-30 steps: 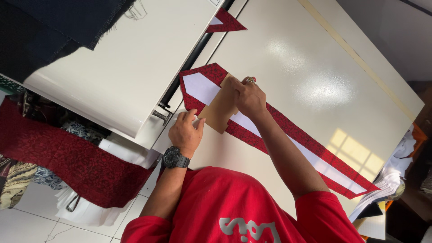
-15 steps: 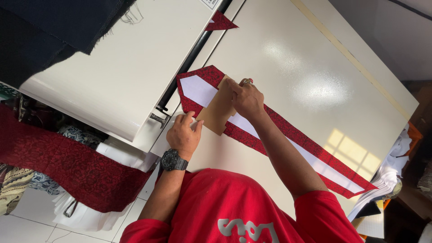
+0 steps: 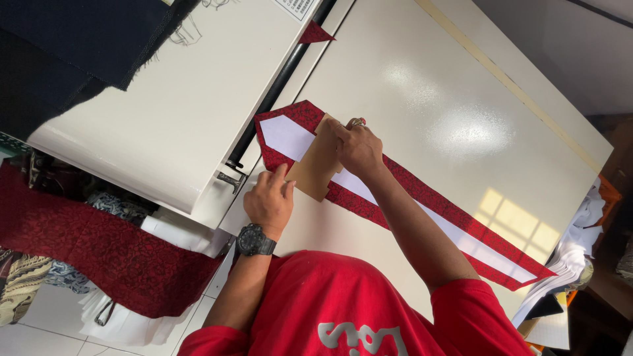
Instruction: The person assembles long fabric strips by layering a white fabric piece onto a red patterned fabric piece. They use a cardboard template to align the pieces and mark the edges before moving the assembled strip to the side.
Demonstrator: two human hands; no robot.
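On the cream table [image 3: 461, 86], both the left hand [image 3: 269, 201] and the right hand [image 3: 357, 148] grip a tan cardboard template [image 3: 316, 168] lying over a long red fabric strip [image 3: 422, 198] with white interlining.

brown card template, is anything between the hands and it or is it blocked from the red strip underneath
Nothing visible stands in the way. The left hand pinches the lower edge of the brown card template and the right hand presses on its upper part. The card lies directly on the red fabric strip with its white lining, on the cream table.
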